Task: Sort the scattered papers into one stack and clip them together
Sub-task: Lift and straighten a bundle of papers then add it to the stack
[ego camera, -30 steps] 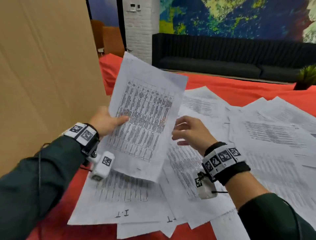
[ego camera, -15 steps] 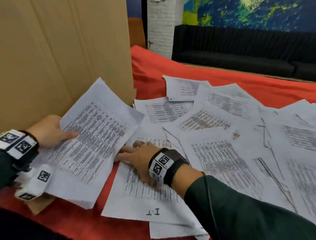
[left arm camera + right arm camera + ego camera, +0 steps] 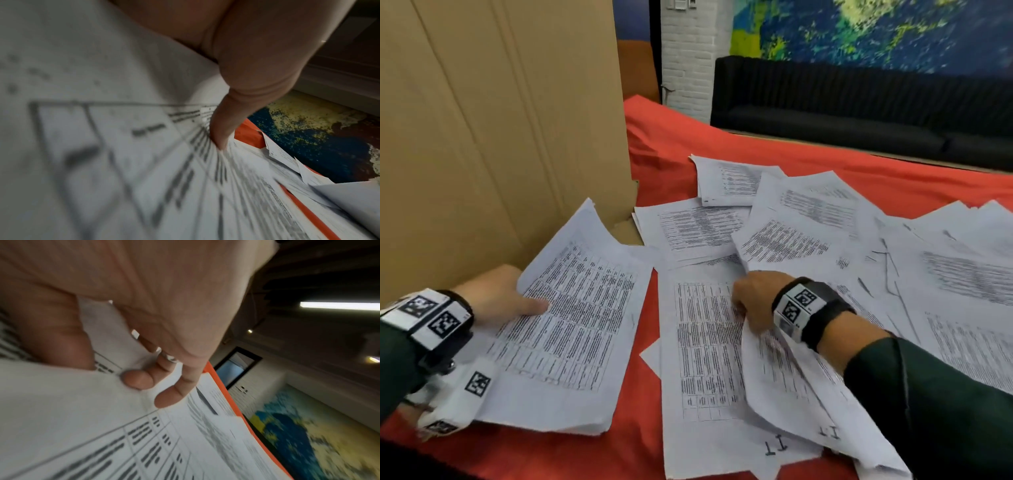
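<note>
Printed table sheets lie scattered over a red cloth. My left hand holds a small stack of sheets at the left, thumb on top, its far corner curling up against the cardboard. My right hand pinches the edge of a loose sheet and lifts it off another sheet lying flat; the thumb and fingertips squeeze the paper. More sheets overlap behind and to the right. No clip is visible.
A tall cardboard panel stands close on the left, right behind the held stack. A black sofa and a painted wall lie beyond the table. A white brick pillar stands at the back.
My left hand has brought its stack down low by the cardboard. My right hand went from lying flat on the sheets to pinching one sheet's edge and raising it.
</note>
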### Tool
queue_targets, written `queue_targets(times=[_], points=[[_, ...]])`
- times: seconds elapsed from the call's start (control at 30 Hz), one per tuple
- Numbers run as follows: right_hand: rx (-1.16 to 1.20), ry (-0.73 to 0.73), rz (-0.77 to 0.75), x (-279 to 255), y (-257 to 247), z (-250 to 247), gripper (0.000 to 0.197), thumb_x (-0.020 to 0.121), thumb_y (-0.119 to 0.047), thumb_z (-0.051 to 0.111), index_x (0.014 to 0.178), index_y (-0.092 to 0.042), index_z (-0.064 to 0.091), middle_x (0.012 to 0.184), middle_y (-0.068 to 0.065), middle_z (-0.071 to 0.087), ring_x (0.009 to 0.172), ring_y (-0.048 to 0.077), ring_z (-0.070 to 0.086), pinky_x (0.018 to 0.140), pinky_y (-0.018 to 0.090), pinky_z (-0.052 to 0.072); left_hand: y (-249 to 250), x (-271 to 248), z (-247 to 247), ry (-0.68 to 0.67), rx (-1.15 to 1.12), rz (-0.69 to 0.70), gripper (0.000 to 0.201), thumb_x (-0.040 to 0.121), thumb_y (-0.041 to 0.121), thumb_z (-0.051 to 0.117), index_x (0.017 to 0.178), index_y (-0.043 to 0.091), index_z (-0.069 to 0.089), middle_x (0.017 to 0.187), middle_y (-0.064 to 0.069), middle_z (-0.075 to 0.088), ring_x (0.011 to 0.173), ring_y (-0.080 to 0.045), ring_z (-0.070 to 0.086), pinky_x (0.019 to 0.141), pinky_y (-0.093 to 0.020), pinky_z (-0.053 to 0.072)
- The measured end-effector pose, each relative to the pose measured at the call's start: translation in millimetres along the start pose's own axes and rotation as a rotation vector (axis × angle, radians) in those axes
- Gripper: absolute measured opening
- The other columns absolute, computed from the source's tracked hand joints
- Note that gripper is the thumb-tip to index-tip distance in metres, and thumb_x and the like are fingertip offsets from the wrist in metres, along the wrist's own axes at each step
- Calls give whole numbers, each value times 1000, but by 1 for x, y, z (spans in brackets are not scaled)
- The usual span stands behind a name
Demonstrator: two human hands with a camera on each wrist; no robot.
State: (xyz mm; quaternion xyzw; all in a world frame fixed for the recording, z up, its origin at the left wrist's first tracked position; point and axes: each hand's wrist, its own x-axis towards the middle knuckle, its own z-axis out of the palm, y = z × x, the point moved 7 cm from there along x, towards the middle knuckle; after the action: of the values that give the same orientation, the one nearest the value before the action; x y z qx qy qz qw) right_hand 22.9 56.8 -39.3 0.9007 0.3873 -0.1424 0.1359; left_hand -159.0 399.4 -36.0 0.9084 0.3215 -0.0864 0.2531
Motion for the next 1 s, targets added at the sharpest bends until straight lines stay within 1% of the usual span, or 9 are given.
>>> queue_targets(times=[0.07, 0.13, 0.33, 0.43, 0.53, 0.63, 0.77, 0.9, 1.0], points=[[46, 0, 15, -10, 17, 2, 14, 76, -15, 75, 89, -14, 71, 83, 1, 65, 77, 21, 67, 66, 30, 59, 4, -2, 10, -68, 25, 7, 22, 82, 34, 84, 94, 15, 78, 80, 2, 80, 79, -19, 77, 84, -39, 59], [100, 45, 12, -18, 25, 0, 5, 77, -9, 70, 81, -13, 71, 76, 1, 61, 73, 22, 67, 59, 27, 55, 9, -3, 15, -55, 54, 3, 28, 79, 34, 87, 95, 14, 76, 81, 3, 79, 80, -18, 75, 78, -34, 57], [175, 253, -78, -28, 31, -21, 14, 79, -6, 56, 74, -12, 67, 66, 0, 59, 69, 24, 64, 58, 35, 59, 46, -25, 11, 179, 524, -67, 101, 70, 71, 77, 137, 10, 32, 130, -9, 58, 119, -29, 57, 94, -40, 52], [197, 303, -115, -33, 31, -32, 14, 77, -6, 62, 83, -15, 70, 68, -9, 48, 76, 21, 59, 67, 35, 58, 96, -39, 19, 324, 658, 110, 90, 81, 74, 61, 146, 17, 35, 151, -5, 40, 140, -28, 36, 106, -44, 45], [146, 387, -191, -42, 14, -38, 7, 76, -9, 61, 75, -15, 63, 73, -4, 55, 86, 24, 58, 73, 43, 57, 139, -34, 56, 151, 507, 225, 54, 94, 67, 50, 113, 18, 61, 119, -2, 63, 112, -23, 58, 89, -37, 50], [180, 437, -279, -49, -14, -31, 16, 77, -4, 62, 82, -17, 68, 86, -4, 55, 95, 23, 54, 80, 42, 54, 165, -28, 102, -91, 442, 209, 52, 99, 62, 47, 73, 18, 48, 74, 2, 54, 69, -15, 53, 61, -30, 40], [223, 453, -310, -53, -32, -15, 20, 75, -2, 73, 87, -18, 69, 117, -3, 55, 96, 21, 59, 72, 32, 51, 184, -21, 115, -41, 423, 178, 49, 87, 66, 64, 86, 19, 51, 81, 3, 54, 82, -19, 57, 69, -30, 45], [315, 441, -314, -53, -32, -5, 19, 75, -2, 71, 85, -18, 70, 150, -2, 33, 79, 19, 60, 64, 25, 40, 192, -12, 116, -21, 293, 156, 44, 80, 48, 80, 104, 16, 61, 98, 0, 68, 91, -21, 65, 78, -32, 56], [409, 438, -270, -49, -27, -2, 20, 77, -1, 67, 83, -20, 69, 159, -5, 21, 68, 14, 54, 59, 22, 36, 196, -10, 119, -18, 55, 184, 26, 86, 35, 74, 82, 13, 61, 81, -1, 64, 74, -19, 62, 71, -30, 52]])
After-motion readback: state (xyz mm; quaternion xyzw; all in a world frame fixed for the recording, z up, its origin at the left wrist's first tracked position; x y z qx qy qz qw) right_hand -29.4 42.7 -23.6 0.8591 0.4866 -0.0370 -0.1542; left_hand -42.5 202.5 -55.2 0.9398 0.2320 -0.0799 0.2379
